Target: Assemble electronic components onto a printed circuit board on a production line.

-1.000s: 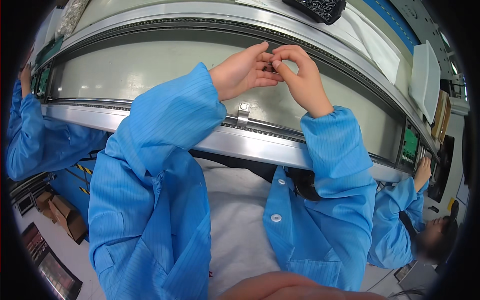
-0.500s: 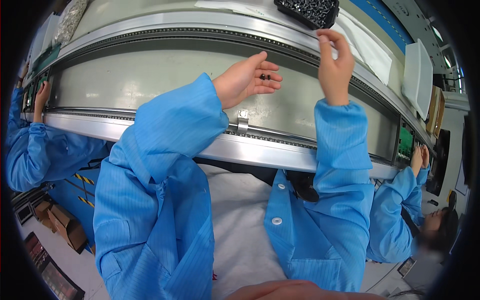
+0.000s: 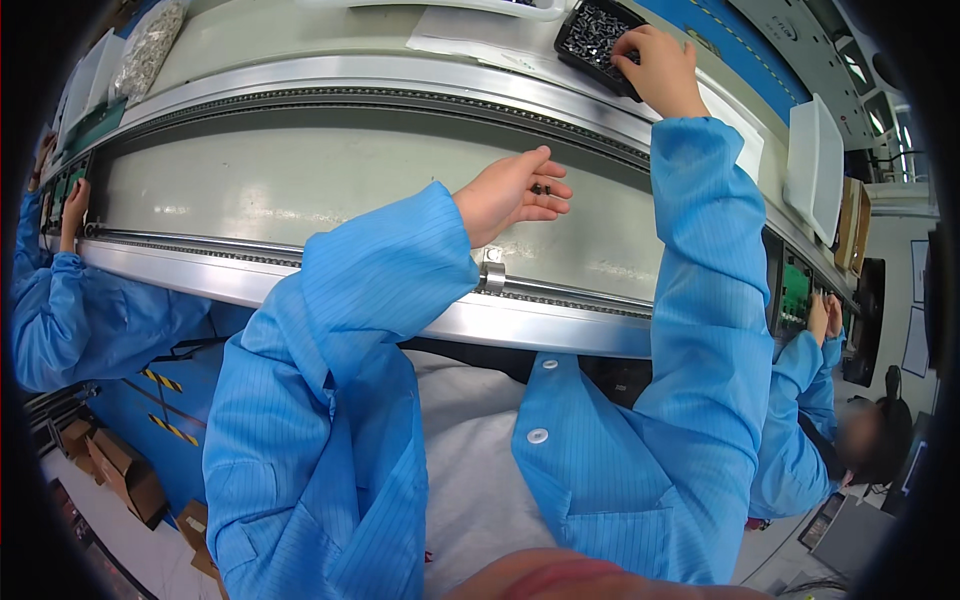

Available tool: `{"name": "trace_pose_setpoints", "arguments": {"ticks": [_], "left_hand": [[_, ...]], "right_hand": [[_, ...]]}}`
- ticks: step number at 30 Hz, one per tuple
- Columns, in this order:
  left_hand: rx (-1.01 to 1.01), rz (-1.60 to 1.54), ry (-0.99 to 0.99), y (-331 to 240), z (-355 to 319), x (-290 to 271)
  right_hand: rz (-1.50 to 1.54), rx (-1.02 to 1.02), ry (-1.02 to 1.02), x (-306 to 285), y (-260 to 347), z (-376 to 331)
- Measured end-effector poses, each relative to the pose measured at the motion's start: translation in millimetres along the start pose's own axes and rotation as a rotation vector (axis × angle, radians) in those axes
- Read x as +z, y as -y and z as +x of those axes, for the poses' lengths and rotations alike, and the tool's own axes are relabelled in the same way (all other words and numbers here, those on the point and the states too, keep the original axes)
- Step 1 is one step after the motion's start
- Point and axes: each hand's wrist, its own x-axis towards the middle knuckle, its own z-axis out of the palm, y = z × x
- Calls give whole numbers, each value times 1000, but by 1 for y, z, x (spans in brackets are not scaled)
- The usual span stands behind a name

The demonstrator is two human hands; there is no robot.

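My left hand [image 3: 497,201] is held palm up over the space between the conveyor rails, its fingers loosely bent. A few small black parts [image 3: 541,190] lie on those fingers; they look like screws, though too small to be sure. Beyond the far rail, my right hand [image 3: 660,68] reaches into a black tray [image 3: 600,79] heaped with small dark screw-like pieces [image 3: 597,37]. Its thumb and fingertips are drawn together among the pieces, and whatever they pinch is hidden.
Chain-lined conveyor rails [image 3: 240,100] cross in front of me, with a metal bracket [image 3: 492,274] on the near one. Beyond lie white sheets [image 3: 470,35], a white bin [image 3: 812,170] and a bag of small parts [image 3: 150,50]. Co-workers handle green circuit boards [image 3: 796,288] at both sides.
My right hand has moved from over the far rail, outward into the black tray. My left hand has shifted slightly right and nearer, still carrying the small black parts.
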Motion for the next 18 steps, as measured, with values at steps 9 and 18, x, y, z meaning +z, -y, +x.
{"name": "trace_pose_setpoints", "arguments": {"ticks": [9,18], "left_hand": [[0,21,-1,-2,-1,0],[-1,50,-7,-4,-1,0]], "right_hand": [[123,85,-13,9,-7,-6],[105,152,-7,8,-2,-3]]}}
